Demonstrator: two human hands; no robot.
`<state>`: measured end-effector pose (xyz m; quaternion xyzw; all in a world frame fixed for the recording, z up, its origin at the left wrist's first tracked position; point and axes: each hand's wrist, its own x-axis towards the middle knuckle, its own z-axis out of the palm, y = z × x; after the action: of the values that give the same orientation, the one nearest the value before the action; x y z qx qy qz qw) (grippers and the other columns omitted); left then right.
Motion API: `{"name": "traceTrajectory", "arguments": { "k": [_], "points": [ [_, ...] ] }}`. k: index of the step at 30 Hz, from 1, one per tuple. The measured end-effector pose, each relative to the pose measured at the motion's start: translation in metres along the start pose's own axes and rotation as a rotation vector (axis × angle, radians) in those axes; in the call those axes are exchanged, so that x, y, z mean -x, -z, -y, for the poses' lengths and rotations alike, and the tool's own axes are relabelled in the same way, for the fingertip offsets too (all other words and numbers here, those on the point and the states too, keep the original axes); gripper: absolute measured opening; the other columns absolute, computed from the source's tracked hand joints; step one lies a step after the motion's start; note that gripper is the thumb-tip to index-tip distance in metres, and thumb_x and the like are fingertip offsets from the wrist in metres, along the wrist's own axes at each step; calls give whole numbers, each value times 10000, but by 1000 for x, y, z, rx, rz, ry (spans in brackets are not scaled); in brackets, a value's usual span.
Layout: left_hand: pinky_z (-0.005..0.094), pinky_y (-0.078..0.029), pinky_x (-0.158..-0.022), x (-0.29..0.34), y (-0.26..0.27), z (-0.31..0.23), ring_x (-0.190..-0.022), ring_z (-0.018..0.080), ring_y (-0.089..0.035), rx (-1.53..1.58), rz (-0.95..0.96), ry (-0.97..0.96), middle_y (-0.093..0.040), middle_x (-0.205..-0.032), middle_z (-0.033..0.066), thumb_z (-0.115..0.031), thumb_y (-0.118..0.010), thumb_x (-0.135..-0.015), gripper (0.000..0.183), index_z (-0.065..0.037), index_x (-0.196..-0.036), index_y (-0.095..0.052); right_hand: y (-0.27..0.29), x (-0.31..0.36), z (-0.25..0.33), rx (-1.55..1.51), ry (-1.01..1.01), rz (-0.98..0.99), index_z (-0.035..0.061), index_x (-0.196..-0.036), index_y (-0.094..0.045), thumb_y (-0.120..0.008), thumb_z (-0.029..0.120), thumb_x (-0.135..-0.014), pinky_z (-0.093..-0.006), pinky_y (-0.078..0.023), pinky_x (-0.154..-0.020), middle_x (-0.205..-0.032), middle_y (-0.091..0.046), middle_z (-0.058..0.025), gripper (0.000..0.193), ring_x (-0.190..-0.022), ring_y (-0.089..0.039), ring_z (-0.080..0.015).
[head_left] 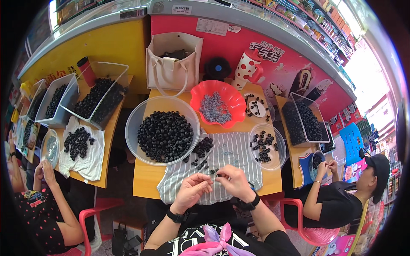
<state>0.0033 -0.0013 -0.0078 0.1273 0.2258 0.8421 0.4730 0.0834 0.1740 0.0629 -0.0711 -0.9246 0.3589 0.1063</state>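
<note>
My left hand [193,190] is held over the near edge of a grey striped cloth [179,181], thumb and fingertips pinched together; what they hold, if anything, is too small to make out. Close beside it, my right hand [235,181] pinches a small black round part [218,175] between thumb and fingers. Loose black parts [203,147] lie heaped on the cloth. Behind them stands a wide clear bowl [130,134] full of the same black pieces. A red scalloped dish [197,96] holds many small greyish clear pieces [215,109].
At the right, a clear round tub [279,147] contains some black parts. Behind are a canvas tote bag [171,70], a red-dotted tumbler [247,68] and a small dark fan [218,68]. People work at side tables with bins [92,94] of black parts; a red chair [305,226] stands right.
</note>
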Motion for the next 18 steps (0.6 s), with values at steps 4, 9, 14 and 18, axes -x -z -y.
{"name": "traceTrajectory", "arguments": {
  "k": [4,9,14,18],
  "points": [
    [276,-520,-726,0,-2,-3,-848,196,-661,-53,3,30,-651,-1046,129,-57,-584,-935,255,30,-1174,-569,-13,21,19,-543,-159,-53,-12,-952,-652,-677,-49,-783,-239,-484,-625,-843,-639,-66,175,-703,-598,-96],
    [288,-534,-709,-2,-3,-3,-831,201,-661,-101,8,93,-656,-1040,119,-53,-589,-931,314,35,-1231,-554,-18,19,24,-288,185,-194,1,-952,-660,-667,-67,-775,-270,-487,-600,-851,-585,-100,190,-694,-615,-183],
    [277,-534,-700,-1,-5,-6,-809,171,-654,-24,11,112,-666,-1009,117,-37,-576,-940,277,24,-1209,-586,-14,14,27,-264,188,-148,4,-952,-665,-664,-66,-775,-289,-489,-609,-872,-587,-109,191,-701,-612,-200],
    [282,-541,-720,1,4,-2,-828,198,-666,45,17,71,-671,-990,142,-25,-594,-922,247,29,-1163,-604,4,-2,16,-296,53,-195,30,-928,-674,-663,-56,-775,-297,-471,-582,-780,-570,-90,177,-686,-596,-203]
  ]
}}
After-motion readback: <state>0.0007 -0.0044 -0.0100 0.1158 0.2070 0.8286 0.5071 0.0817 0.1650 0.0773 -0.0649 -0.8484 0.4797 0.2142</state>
